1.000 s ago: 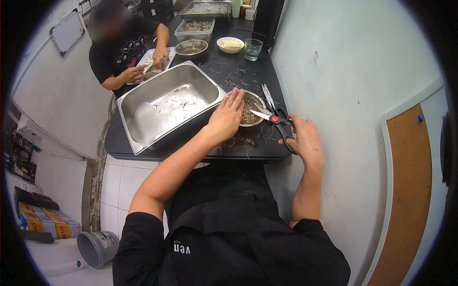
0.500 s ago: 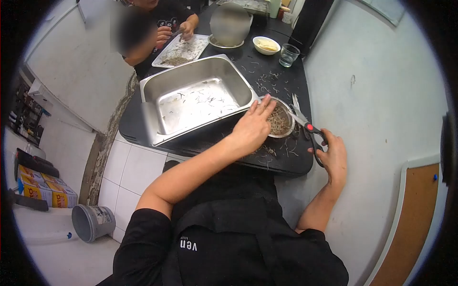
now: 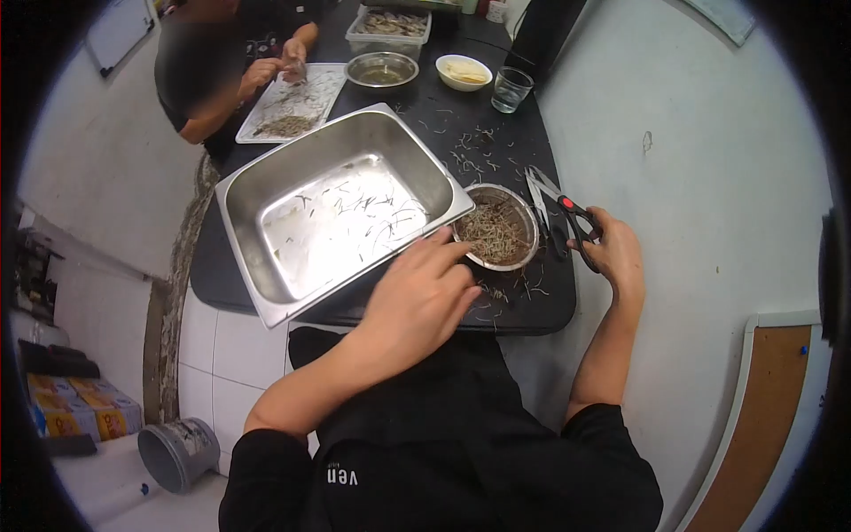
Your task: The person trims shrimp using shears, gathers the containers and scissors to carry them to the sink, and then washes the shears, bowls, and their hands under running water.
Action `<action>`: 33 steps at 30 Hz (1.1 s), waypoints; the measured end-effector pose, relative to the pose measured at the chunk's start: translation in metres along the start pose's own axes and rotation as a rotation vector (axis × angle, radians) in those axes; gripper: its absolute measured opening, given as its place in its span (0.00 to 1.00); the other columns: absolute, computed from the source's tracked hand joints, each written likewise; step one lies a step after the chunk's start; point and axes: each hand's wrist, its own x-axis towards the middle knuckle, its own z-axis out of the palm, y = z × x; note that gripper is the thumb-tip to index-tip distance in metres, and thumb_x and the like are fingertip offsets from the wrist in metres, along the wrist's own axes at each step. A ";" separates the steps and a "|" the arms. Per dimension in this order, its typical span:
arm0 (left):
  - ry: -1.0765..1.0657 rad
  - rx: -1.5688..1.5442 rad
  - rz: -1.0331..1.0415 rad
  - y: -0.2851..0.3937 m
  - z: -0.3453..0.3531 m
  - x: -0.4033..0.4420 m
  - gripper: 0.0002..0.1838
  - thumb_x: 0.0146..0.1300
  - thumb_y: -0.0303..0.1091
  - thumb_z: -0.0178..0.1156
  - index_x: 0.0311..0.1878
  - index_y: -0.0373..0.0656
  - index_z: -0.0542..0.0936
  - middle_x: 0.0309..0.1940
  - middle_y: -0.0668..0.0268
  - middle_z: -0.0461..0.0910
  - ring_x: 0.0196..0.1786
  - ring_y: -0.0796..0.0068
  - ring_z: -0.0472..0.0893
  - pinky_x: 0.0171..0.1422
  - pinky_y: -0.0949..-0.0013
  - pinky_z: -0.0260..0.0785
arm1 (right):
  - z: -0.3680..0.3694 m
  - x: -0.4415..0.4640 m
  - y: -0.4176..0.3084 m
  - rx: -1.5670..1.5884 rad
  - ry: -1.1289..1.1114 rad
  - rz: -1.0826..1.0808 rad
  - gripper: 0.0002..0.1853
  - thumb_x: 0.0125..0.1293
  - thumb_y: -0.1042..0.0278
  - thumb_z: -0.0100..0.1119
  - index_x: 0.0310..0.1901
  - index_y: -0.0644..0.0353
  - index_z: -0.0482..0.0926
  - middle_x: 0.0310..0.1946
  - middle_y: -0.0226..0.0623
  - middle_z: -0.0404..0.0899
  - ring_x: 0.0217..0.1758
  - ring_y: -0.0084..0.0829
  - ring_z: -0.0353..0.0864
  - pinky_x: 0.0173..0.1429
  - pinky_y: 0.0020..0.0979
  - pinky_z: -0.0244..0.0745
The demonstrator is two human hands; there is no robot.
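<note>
A pair of scissors [image 3: 568, 204] with black handles and a red pivot is gripped by its handles in my right hand [image 3: 616, 257]. The blades point away from me, past the right side of a small metal bowl [image 3: 535, 232]. Thin, dry, brownish strands [image 3: 496, 235] fill the bowl. My left hand [image 3: 425, 288] has its fingers stretched out, a fingertip over the bowl's near left rim; it holds nothing that I can see. Just left of the bowl is a large steel pan [image 3: 244, 199] with dark thin scraps [image 3: 363, 208] on its bottom.
Loose strands [image 3: 474, 155] litter the black table [image 3: 425, 133]. At the back are a white bowl [image 3: 464, 73], a glass [image 3: 511, 89], a metal bowl of liquid [image 3: 382, 69] and a plastic tub [image 3: 390, 35]. A co-worker's hands [image 3: 282, 66] work over a white tray [image 3: 253, 124].
My left hand has drawn back from over the small bowl towards me and left, uncovering the strands. My right hand keeps hold of the scissors. The whole view has shifted somewhat.
</note>
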 end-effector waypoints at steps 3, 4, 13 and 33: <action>0.053 -0.038 -0.143 -0.020 -0.039 -0.006 0.06 0.54 0.27 0.62 0.30 0.39 0.74 0.50 0.56 0.74 0.59 0.50 0.70 0.60 0.57 0.64 | 0.010 0.022 -0.006 -0.008 -0.081 0.024 0.32 0.40 0.60 0.74 0.50 0.62 0.76 0.21 0.39 0.75 0.23 0.34 0.73 0.30 0.35 0.66; 0.036 0.036 -0.143 -0.029 -0.052 -0.004 0.05 0.54 0.26 0.61 0.31 0.39 0.74 0.49 0.56 0.74 0.59 0.50 0.71 0.60 0.57 0.65 | 0.015 0.031 -0.010 0.034 -0.082 0.016 0.31 0.41 0.61 0.73 0.49 0.62 0.76 0.19 0.39 0.75 0.22 0.32 0.73 0.29 0.34 0.66; -0.276 0.170 -0.198 -0.180 -0.141 0.011 0.06 0.56 0.28 0.59 0.33 0.36 0.75 0.45 0.54 0.75 0.50 0.54 0.75 0.53 0.61 0.68 | -0.013 0.167 -0.116 -0.153 -0.560 -0.416 0.24 0.43 0.66 0.69 0.46 0.61 0.79 0.21 0.42 0.79 0.23 0.35 0.77 0.31 0.33 0.70; -0.139 -0.406 -0.635 -0.117 -0.200 -0.046 0.13 0.59 0.30 0.59 0.47 0.40 0.75 0.48 0.56 0.73 0.48 0.57 0.76 0.50 0.63 0.69 | -0.124 0.008 -0.080 -0.081 -0.961 0.296 0.25 0.38 0.54 0.74 0.38 0.61 0.82 0.25 0.44 0.81 0.32 0.41 0.81 0.38 0.37 0.73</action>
